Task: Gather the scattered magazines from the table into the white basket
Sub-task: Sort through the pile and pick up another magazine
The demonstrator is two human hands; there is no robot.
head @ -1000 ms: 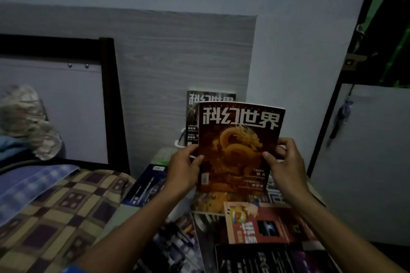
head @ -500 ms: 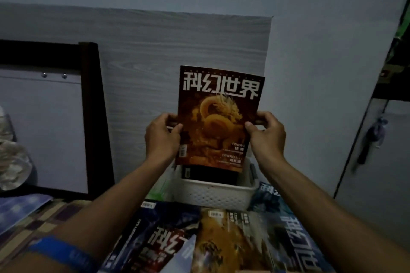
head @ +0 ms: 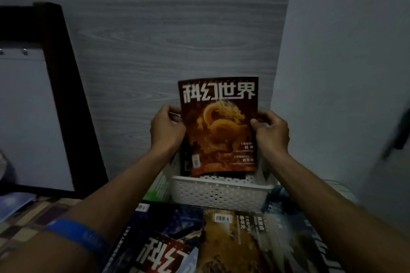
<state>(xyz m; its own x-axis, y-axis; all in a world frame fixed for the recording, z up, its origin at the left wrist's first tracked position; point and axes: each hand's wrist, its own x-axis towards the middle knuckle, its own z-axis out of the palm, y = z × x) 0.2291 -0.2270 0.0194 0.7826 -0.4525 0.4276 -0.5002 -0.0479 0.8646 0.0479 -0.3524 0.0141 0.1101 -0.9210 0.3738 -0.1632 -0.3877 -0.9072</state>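
In the lower middle of the frame we see the white basket [head: 218,195], its perforated wall facing us, standing against the grey wood-grain wall panel [head: 168,33]. Inside it a dark magazine [head: 224,175] lies or leans, only its edge showing, so we cannot tell its title. Just above the basket we hold the dragon magazine [head: 218,126] upright, cover toward us, its lower edge dipping past the basket's rim. Our left hand [head: 166,127] grips its left edge and our right hand [head: 271,129] grips its right edge, thumbs on the cover, fingers curled behind. Across the top of the cover we read the large white characters 科幻世界; a golden dragon fills the middle, a barcode sits at the lower left, and smaller text at the lower right is too blurred to read. In the foreground, along the bottom of the frame, more magazines [head: 224,244] lie scattered and overlapping, one showing big white characters and another a barcode. A blue wristband [head: 77,234] circles our left forearm at the lower left.
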